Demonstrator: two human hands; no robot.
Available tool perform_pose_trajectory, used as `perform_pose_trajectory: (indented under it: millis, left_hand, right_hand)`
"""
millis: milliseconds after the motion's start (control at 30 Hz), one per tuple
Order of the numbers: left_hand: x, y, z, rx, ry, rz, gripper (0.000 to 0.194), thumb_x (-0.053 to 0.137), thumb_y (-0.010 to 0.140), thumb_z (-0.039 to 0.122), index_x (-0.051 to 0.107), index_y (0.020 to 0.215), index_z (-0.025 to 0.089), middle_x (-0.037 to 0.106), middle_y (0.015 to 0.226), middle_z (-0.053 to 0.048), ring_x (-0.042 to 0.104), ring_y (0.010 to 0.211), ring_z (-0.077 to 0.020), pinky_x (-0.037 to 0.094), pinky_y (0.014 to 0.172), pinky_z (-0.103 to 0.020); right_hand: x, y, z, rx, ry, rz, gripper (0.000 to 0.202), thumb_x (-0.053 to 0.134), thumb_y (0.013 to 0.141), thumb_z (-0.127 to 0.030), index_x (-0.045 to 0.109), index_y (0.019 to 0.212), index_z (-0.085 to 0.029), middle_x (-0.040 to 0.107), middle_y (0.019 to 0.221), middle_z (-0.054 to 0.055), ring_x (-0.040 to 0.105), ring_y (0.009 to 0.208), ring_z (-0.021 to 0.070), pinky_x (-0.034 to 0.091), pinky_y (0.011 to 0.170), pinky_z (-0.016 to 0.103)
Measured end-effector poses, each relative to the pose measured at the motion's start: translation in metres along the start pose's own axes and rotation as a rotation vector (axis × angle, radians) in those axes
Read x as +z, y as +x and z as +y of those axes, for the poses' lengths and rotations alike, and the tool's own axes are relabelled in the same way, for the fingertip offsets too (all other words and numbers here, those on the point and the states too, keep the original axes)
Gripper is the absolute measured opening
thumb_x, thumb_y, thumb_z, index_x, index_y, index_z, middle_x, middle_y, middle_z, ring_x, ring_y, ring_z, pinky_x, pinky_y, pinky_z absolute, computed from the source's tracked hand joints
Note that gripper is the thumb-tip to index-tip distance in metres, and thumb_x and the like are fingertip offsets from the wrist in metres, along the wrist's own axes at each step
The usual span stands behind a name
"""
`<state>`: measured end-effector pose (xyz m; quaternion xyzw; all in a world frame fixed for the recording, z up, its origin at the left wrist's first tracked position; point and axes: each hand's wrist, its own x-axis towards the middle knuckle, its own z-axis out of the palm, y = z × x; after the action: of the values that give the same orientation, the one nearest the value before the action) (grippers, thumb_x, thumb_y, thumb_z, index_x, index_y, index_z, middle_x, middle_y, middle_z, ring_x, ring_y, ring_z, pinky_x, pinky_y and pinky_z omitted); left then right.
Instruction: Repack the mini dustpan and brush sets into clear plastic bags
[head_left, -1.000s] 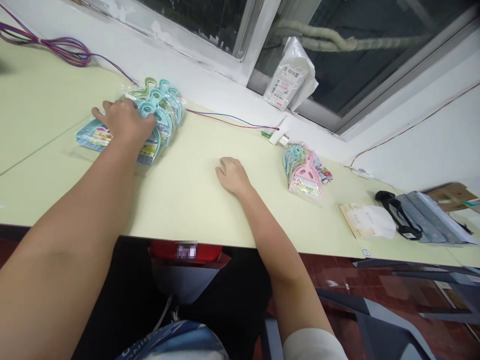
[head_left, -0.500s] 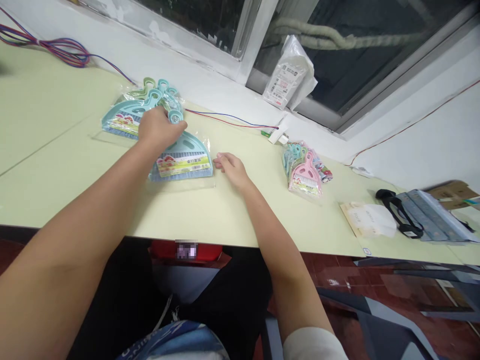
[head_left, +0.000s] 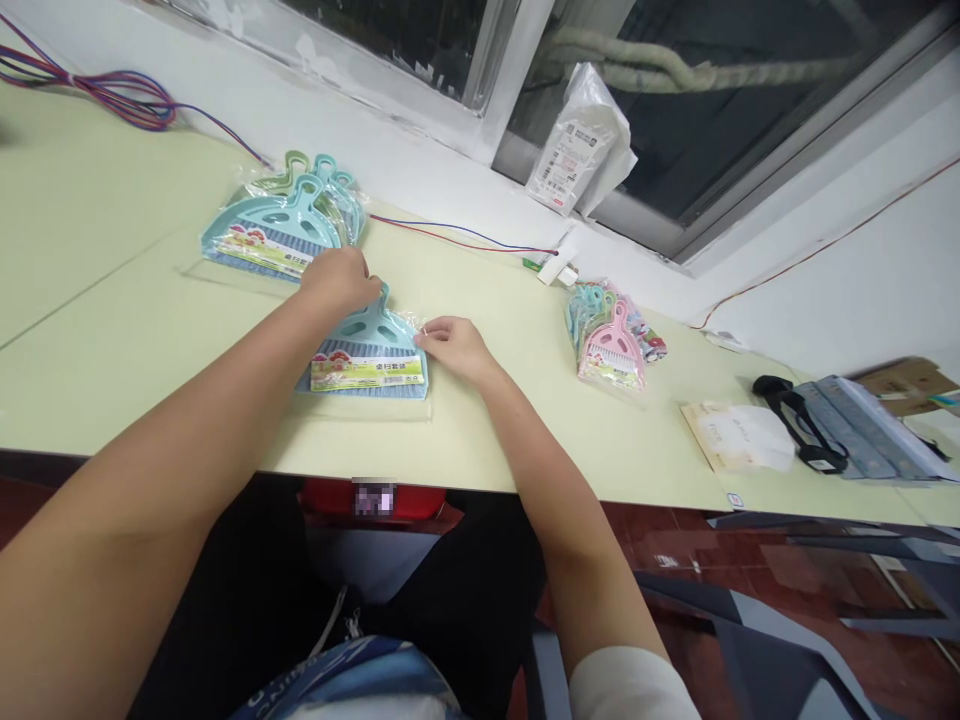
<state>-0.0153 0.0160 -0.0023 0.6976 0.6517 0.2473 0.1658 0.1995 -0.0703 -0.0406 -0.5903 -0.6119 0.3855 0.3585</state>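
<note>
A light blue dustpan and brush set (head_left: 367, 350) in a clear bag with a printed label lies on the table in front of me. My left hand (head_left: 341, 280) is closed at its upper left, by the handle; the fingertips are partly hidden behind the hand. At the set's right edge, my right hand (head_left: 455, 345) pinches the bag between thumb and fingers. Behind my left hand lies a pile of bagged dustpan sets (head_left: 274, 220), light blue on top with a green handle beneath.
Smaller bagged brush sets (head_left: 611, 345), with a pink one on top, lie to the right. Farther right are a paper packet (head_left: 735, 437), a black strap (head_left: 802, 430) and blue-grey folded packs (head_left: 862, 430). Coiled wires (head_left: 135, 100) rest at the back left, along the wall.
My left hand has drawn the blue dustpan set away from the pile, toward the table's front edge. My right hand has closed on the set's right edge.
</note>
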Motion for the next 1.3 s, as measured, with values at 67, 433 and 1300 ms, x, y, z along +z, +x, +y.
perform_pose_trajectory:
  millis: [67,433,1300]
  left_hand:
    - [0.001,0.001,0.0,0.007,0.001,-0.011,0.029,0.074,0.075,0.041,0.072,0.092,0.018,0.074,0.1,-0.018,0.064,0.119,-0.0452,0.048,0.101,-0.056]
    - [0.007,0.0,0.003,0.097,-0.161,-0.235,0.038,0.064,0.08,0.06,0.07,0.079,0.023,0.072,0.077,-0.014,0.072,0.089,-0.0382,0.054,0.084,-0.049]
    - [0.02,0.022,-0.015,-0.059,-0.525,0.288,0.035,0.051,0.099,0.043,0.063,0.126,0.026,0.07,0.132,-0.011,0.063,0.125,-0.0316,0.046,0.111,-0.048]
  right_hand:
    - [-0.001,0.0,0.0,-0.011,-0.012,0.018,0.017,0.079,0.082,-0.032,0.075,0.094,-0.02,0.079,0.096,0.005,0.076,0.091,0.02,0.059,0.096,0.039]
    - [-0.027,0.01,0.007,-0.101,-0.036,0.28,0.02,0.066,0.085,-0.031,0.075,0.098,-0.019,0.076,0.101,0.005,0.071,0.093,0.0188,0.058,0.093,0.035]
    - [-0.038,-0.008,-0.025,0.268,0.327,0.094,0.048,0.081,0.083,-0.063,0.063,0.073,-0.019,0.066,0.058,0.005,0.064,0.05,0.0164,0.055,0.045,0.027]
